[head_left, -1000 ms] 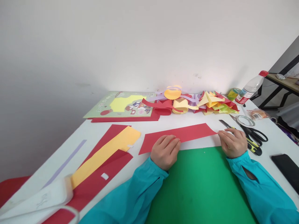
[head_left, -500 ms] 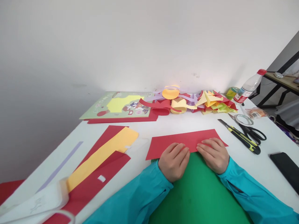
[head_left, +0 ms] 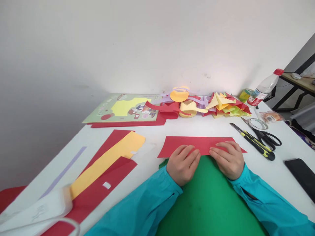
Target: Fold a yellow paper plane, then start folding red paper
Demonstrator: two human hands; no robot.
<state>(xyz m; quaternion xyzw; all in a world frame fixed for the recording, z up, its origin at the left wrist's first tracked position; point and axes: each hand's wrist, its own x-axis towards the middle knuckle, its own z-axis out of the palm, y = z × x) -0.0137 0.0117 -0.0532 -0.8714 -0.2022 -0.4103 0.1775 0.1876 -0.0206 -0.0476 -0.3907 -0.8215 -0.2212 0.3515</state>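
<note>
A wide strip of red paper [head_left: 199,143] lies crosswise at the front of the table. My left hand [head_left: 184,165] grips its near edge left of the middle, fingers curled over the top. On the same edge, farther right, my right hand [head_left: 228,160] holds it with fingers bent over the paper. Both thumbs are hidden underneath. Directly below the strip is the green cloth [head_left: 206,196] over my front, between two blue sleeves.
Red and orange paper strips [head_left: 108,157] lie to the left near a white device [head_left: 36,209]. Folded paper shapes [head_left: 182,106] and a green pad [head_left: 98,113] sit by the wall. Right: a cutter [head_left: 253,141], scissors [head_left: 267,137], tape roll [head_left: 258,124], bottle [head_left: 263,88], black phone-like object [head_left: 301,177].
The red strip has turned slightly and now lies more level, its right end lower and a little farther right. Both hands keep their hold on its near edge.
</note>
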